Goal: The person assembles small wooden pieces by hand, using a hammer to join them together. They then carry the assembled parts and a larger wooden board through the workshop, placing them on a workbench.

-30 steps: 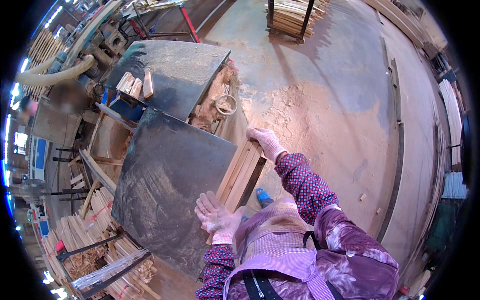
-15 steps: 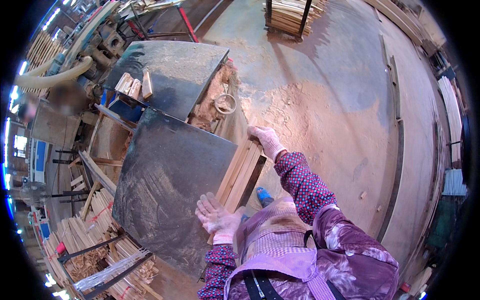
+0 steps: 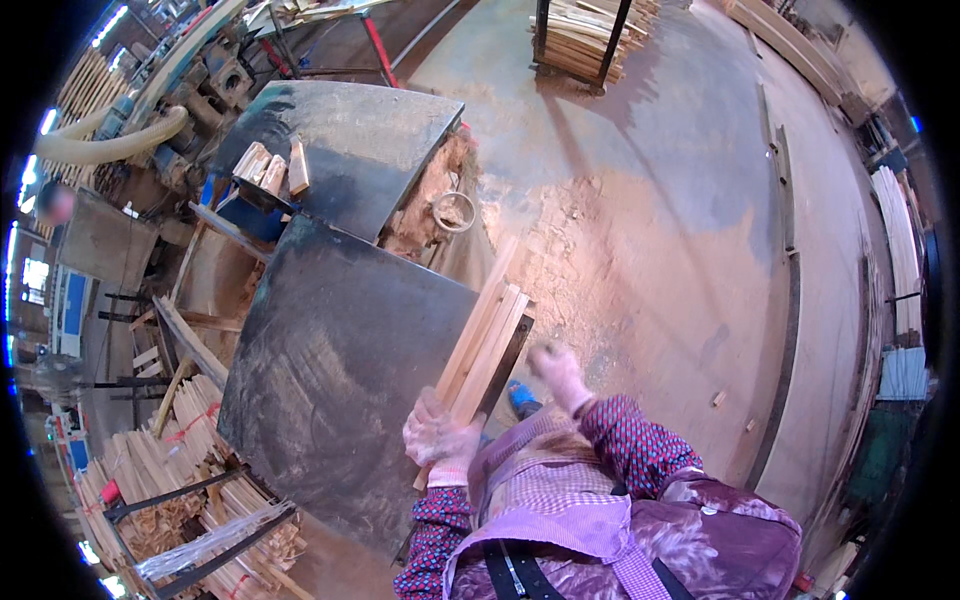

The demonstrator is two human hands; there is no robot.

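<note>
Your right hand [image 3: 560,376] has come off the wooden strips [image 3: 487,345], its fingers too blurred to tell; your left hand [image 3: 440,440] touches their near end, grip unclear. They already lie side by side along the edge of the bench [image 3: 340,350], far ends still uneven.

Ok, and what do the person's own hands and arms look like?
The left hand and right hand wear pale pinkish gloves, below dark sleeves with a small red-and-blue pattern. A purple garment with whitish patches shows above the right sleeve.
</note>
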